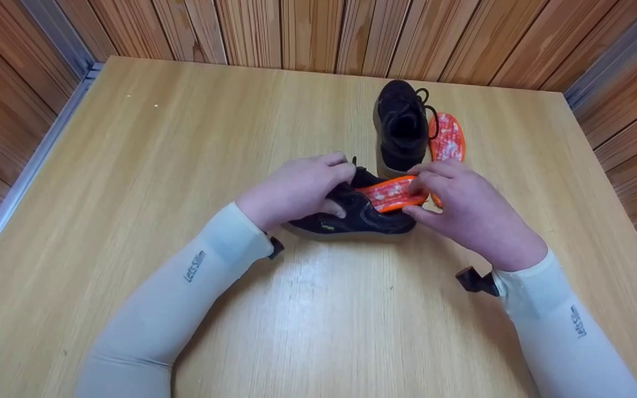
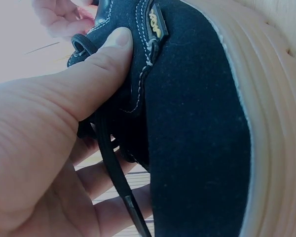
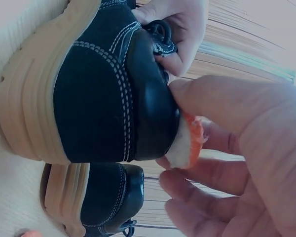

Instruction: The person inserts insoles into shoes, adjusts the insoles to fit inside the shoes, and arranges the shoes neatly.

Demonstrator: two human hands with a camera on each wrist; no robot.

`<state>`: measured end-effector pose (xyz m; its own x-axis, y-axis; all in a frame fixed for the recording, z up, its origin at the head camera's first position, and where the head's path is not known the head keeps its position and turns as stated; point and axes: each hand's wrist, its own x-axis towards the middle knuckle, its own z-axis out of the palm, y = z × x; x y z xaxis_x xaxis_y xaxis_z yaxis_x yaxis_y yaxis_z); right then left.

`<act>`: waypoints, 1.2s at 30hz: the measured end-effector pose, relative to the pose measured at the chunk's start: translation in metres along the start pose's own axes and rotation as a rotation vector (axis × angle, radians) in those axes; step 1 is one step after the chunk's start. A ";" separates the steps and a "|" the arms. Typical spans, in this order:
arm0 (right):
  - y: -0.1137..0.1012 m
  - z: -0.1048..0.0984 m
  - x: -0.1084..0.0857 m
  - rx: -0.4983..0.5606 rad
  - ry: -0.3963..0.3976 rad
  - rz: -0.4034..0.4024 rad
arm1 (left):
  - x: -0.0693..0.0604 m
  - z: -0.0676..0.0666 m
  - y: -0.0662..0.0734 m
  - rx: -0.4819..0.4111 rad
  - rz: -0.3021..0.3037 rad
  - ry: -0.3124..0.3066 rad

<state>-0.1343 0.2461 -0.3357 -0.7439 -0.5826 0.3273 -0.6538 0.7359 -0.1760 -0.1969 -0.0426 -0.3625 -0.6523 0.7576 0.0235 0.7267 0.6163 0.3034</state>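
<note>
A dark shoe (image 1: 376, 224) with a pale sole stands on the table, its toe to the left. My left hand (image 1: 296, 190) grips it over the laced part, thumb on the near side and fingers across the far side. A red-and-white patterned insole (image 1: 390, 193) with an orange edge is partly inside the shoe, its front part hidden. At the heel opening, my right hand (image 1: 465, 207) holds the insole's end between thumb and fingers. In the right wrist view, the insole's pale underside (image 3: 177, 148) sticks out past the shoe's heel.
Behind, a second dark shoe (image 1: 401, 121) stands with its toe toward the back wall. Beside it on the right lies another orange-edged insole (image 1: 448, 138). The wooden table (image 1: 213, 138) meets plank walls at the back and sides.
</note>
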 end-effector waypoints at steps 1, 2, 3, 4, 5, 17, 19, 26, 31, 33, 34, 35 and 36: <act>-0.001 0.000 0.000 -0.004 0.003 -0.001 | 0.000 0.000 0.000 -0.001 -0.001 -0.001; -0.002 0.000 0.000 -0.010 0.006 -0.001 | 0.000 0.000 0.001 -0.002 -0.002 -0.001; -0.003 -0.001 0.000 -0.013 0.008 0.000 | 0.000 0.000 0.001 0.000 -0.003 -0.002; -0.004 -0.001 0.001 -0.018 0.008 0.003 | 0.000 -0.001 0.001 0.000 -0.004 -0.004; -0.005 -0.001 0.001 -0.025 0.006 0.005 | -0.001 -0.001 0.001 0.001 -0.005 -0.006; -0.013 0.003 0.002 -0.088 -0.013 0.024 | -0.001 -0.001 0.001 -0.002 -0.007 -0.010; -0.013 0.005 0.003 -0.103 0.002 0.006 | -0.001 -0.002 0.001 -0.002 -0.007 -0.010; -0.013 0.013 0.004 -0.134 0.041 -0.046 | 0.000 -0.001 0.001 -0.004 -0.008 -0.005; -0.014 0.018 0.004 -0.113 0.057 -0.070 | 0.000 -0.001 0.001 -0.003 -0.011 -0.002; -0.014 0.020 0.005 -0.101 0.065 -0.080 | 0.000 -0.001 0.001 -0.004 -0.014 -0.001; -0.014 0.021 0.005 -0.098 0.067 -0.085 | 0.000 -0.001 0.001 -0.004 -0.016 -0.002; -0.014 0.022 0.005 -0.097 0.069 -0.086 | 0.000 -0.001 0.001 -0.004 -0.019 -0.003; -0.014 0.023 0.005 -0.094 0.070 -0.085 | -0.001 -0.001 0.001 -0.005 -0.021 -0.004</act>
<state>-0.1317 0.2250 -0.3528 -0.6728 -0.6209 0.4021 -0.6956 0.7161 -0.0582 -0.1960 -0.0426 -0.3611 -0.6667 0.7452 0.0130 0.7116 0.6312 0.3085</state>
